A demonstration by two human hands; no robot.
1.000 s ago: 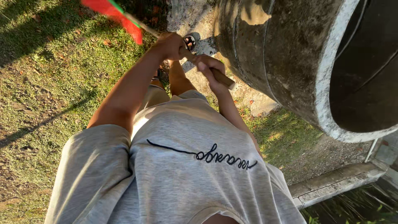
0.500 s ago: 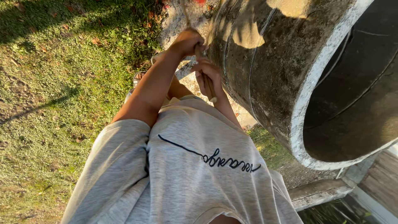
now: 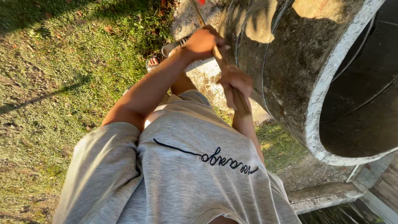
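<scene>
Head view: both hands are gripping a thin wooden stick (image 3: 224,66) that is running diagonally from the top edge down toward the body. The left hand (image 3: 204,41) is closing fully around the upper part; the right hand (image 3: 236,83) is wrapping the lower part, fingers curled tight. The stick is lying just beside a large concrete pipe (image 3: 298,70) on its side. Grass (image 3: 70,62) is covering the ground to the left. A sandalled foot (image 3: 154,62) is showing below the left arm.

Thin wooden stick (image 3: 218,56) ran off the top edge, its red tip barely showing. Large round concrete pipe (image 3: 290,74) was cut off right. Sandalled foot (image 3: 153,62) was mostly hidden behind the arm.
</scene>
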